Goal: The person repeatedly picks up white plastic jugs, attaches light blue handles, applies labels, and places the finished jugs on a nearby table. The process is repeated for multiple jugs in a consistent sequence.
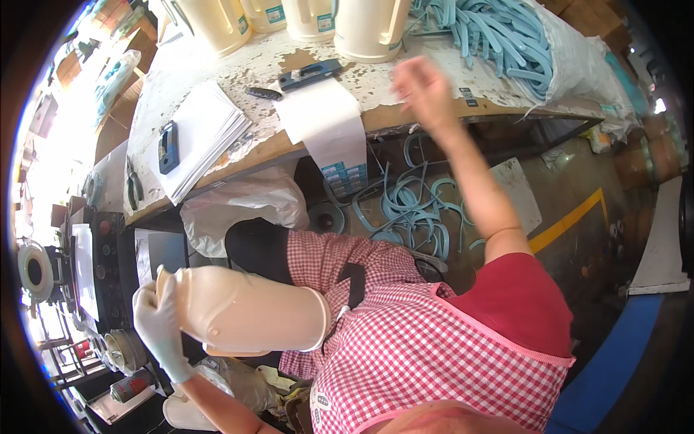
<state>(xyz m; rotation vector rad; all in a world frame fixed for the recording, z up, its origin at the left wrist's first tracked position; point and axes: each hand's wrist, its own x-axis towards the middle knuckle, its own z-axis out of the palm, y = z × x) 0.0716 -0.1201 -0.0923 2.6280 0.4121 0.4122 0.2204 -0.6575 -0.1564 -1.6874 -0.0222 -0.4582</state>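
Red-and-white checked apron cloth [434, 340] lies nearest the camera, and just beyond it, to the left, the gloved left grip [160, 322] is clamped around the narrow end of a cream, smooth plastic jug [249, 307]. This jug lies tilted on its side to the right of that grip, its wide end toward the lap. The bare right grip [425, 94] hangs near the front edge of a worn, white-painted tabletop [249, 72]; it is motion-blurred, its fingers look loosely bent, and I cannot tell whether they pinch anything. Ahead and to the left of the right grip stand upright cream plastic jugs [307, 18], at least three bearing teal-and-white labels, so those look labelled. No label shows on the near side of the held jug, so its labelling seems not yet done, though its far side is hidden. Left of the right grip, a white paper sheet [322, 116] hangs over the edge, with teal printed labels [345, 177] at its lower end, which suggests more are left to use. Beyond and right of the same grip, light-blue plastic strips [499, 43] spill from a white woven sack [578, 69]; their purpose is unclear. The standing jugs' tops are cut off by the frame.
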